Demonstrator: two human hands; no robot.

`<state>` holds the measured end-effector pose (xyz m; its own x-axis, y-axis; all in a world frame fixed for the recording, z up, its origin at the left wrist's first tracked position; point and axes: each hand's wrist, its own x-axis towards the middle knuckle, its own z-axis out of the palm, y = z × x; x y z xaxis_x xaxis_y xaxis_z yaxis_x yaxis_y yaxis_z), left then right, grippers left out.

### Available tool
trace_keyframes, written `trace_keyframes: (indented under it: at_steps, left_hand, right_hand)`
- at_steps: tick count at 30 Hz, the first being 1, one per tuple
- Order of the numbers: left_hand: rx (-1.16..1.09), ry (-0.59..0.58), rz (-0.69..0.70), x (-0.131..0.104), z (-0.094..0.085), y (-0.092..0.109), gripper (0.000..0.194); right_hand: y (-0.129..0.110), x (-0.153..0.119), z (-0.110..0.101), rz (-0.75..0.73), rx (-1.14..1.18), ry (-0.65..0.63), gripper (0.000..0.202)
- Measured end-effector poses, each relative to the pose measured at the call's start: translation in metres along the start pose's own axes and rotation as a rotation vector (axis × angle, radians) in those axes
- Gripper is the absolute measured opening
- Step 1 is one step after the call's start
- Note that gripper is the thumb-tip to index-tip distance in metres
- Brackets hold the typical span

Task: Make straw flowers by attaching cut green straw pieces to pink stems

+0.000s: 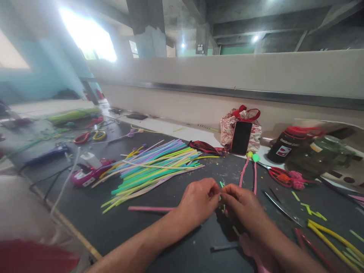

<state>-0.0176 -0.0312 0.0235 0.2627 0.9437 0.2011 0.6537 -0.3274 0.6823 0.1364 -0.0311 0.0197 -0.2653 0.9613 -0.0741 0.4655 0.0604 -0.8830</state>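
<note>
My left hand [198, 199] and my right hand [241, 203] meet over the dark table, fingertips pinched together. Between them shows a small light-green strip [221, 184], apparently a short piece of pipe cleaner; the fingers hide most of it. A pink stem [150, 209] lies by my left forearm, partly covered by it. Left of my hands spreads a pile of pastel pipe cleaners [159, 167] in green, yellow, blue and purple. Just beyond my right hand lie two pink-stemmed flowers, one with a green head [256, 158] and one with a yellow head [249, 154].
A phone [240, 138] leans on a patterned bag [227, 127]. To the right stand a black bottle [284, 146] and a green jar [315, 157], with red-handled scissors [280, 178], tweezers [281, 208] and yellow-handled pliers [335, 242] nearer. A purple glue gun [88, 175] with cords lies left.
</note>
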Motion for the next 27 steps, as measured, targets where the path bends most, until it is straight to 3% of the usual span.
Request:
trace_keyframes:
  at_steps: [6, 9, 14, 19, 24, 27]
  left_hand:
    - [-0.415, -0.169, -0.208, 0.004, -0.011, -0.002, 0.018]
    - [-0.503, -0.266, -0.303, 0.005, -0.013, -0.001, 0.019]
    - [-0.555, -0.321, -0.363, 0.005, -0.012, 0.0, 0.015]
    - [-0.656, -0.295, -0.388, 0.005, -0.015, 0.002, 0.02]
    - [-0.827, -0.271, -0.422, 0.004, -0.018, 0.003, 0.022]
    - [-0.923, -0.277, -0.425, 0.004, -0.017, 0.004, 0.021]
  right_hand:
    - [-0.003, 0.001, -0.011, -0.216, -0.294, 0.032, 0.024]
    - [-0.001, 0.001, -0.01, -0.259, -0.384, 0.009, 0.024]
    - [0.007, 0.0, -0.007, -0.323, -0.57, 0.0, 0.025]
    - [0.0, 0.0, -0.012, -0.343, -0.371, 0.04, 0.021]
    - [-0.006, -0.001, -0.019, -0.155, -0.088, 0.074, 0.021]
    - [-0.006, -0.001, -0.019, -0.162, -0.054, 0.088, 0.016]
